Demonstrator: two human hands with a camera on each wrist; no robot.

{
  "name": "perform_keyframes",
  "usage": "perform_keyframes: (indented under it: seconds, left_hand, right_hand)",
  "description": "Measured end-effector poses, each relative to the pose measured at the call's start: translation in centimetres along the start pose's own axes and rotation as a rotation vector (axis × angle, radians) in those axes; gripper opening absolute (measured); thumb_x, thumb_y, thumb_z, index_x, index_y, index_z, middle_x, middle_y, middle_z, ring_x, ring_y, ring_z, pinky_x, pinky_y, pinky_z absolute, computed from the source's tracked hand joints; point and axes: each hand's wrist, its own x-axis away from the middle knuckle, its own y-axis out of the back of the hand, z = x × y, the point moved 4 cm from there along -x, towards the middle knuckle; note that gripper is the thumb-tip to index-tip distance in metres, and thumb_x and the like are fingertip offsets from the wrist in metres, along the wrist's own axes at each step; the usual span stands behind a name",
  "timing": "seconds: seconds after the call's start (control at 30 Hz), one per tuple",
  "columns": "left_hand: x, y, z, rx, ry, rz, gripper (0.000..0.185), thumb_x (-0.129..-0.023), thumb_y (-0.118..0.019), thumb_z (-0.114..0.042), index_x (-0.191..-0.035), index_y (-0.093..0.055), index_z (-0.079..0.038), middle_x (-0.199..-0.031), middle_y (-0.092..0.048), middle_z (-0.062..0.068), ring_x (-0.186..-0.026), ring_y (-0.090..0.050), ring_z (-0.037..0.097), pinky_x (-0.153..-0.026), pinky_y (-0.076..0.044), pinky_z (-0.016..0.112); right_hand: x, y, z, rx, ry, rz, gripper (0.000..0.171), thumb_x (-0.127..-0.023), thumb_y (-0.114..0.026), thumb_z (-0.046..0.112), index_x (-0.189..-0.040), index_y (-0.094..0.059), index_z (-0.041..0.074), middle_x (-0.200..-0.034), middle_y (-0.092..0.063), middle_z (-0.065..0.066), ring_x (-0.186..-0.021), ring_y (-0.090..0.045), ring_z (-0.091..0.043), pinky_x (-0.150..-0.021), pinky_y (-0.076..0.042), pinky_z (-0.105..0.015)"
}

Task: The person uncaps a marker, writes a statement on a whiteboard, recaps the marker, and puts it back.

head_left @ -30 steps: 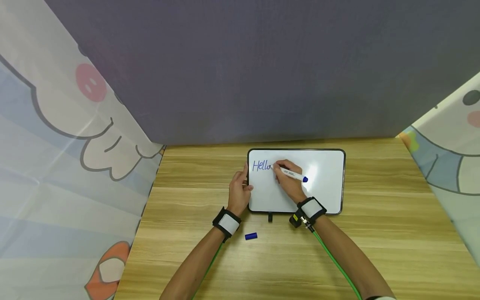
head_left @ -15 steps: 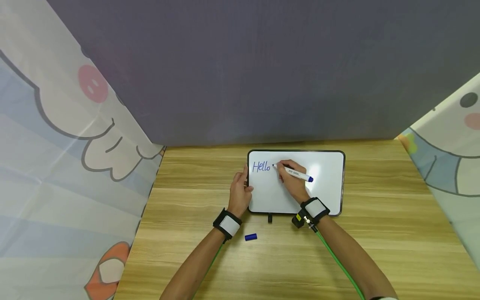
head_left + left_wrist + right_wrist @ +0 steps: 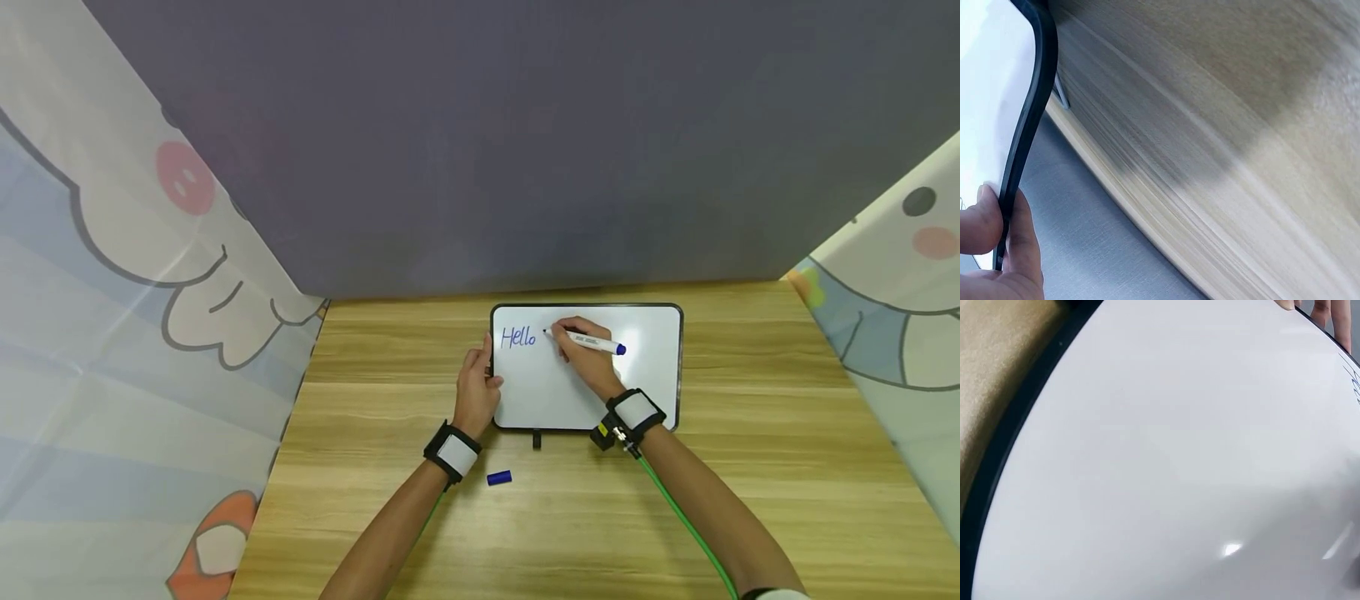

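My left hand (image 3: pixel 478 390) grips the left edge of a black-framed whiteboard (image 3: pixel 540 392). In the left wrist view the thumb (image 3: pixel 982 219) lies on the white face and the fingers (image 3: pixel 1022 237) are behind the frame. My right hand (image 3: pixel 588 358) pinches a white marker (image 3: pixel 592 342) with a blue end, its dark tip pointing left, just right of the blue word "Hello" (image 3: pixel 517 337). The right wrist view shows mostly the white face (image 3: pixel 1147 456), with left-hand fingers at the top right; the marker is out of that view.
A blue marker cap (image 3: pixel 498 477) lies on the wooden table (image 3: pixel 405 333) in front of the board. A small black piece (image 3: pixel 537 439) sits at the board's lower edge. Behind the table stands a grey panel (image 3: pixel 465 167). Green cables (image 3: pixel 686 525) run along both forearms.
The marker tip has left the end of the "o" and shifted slightly right, along with my right hand. My left hand keeps its grip on the board's edge.
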Motion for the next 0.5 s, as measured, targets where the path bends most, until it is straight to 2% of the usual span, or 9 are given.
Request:
perform_keyframes:
  seconds: [0.5]
  left_hand:
    - [0.10, -0.01, 0.06, -0.001, 0.000, -0.007, 0.079, -0.076, -0.058, 0.019, -0.144, -0.031, -0.010, -0.106, -0.055, 0.014, -0.080, -0.061, 0.020, -0.066, -0.052, 0.020]
  right_hand:
    - [0.09, 0.01, -0.22, -0.010, 0.022, 0.015, 0.017, -0.088, -0.060, 0.012, -0.093, -0.068, -0.002, -0.066, -0.060, -0.026, -0.051, -0.053, -0.027, -0.044, -0.044, -0.024]
